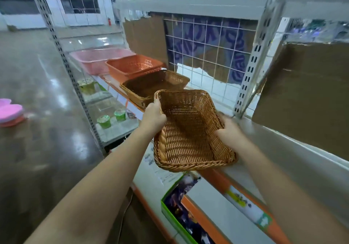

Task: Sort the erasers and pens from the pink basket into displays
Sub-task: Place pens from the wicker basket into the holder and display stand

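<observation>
I hold an empty light-brown wicker basket (188, 136) over the shelf (283, 149), tilted toward me. My left hand (154, 116) grips its left rim. On the other side, my right hand (229, 130) grips the right rim. Further along the shelf stand a dark-brown wicker basket (151, 85), an orange plastic basket (132, 66) and the pink plastic basket (98, 58) at the far end. No erasers or pens show in any of them from here.
A white wire grid (207, 51) and cardboard sheets (306, 100) back the shelf. Printed boxes (188, 211) lie on the lower shelf below my arms. Green cups (111, 118) sit on a low shelf. Pink and orange items (10, 112) lie on the glossy floor at left.
</observation>
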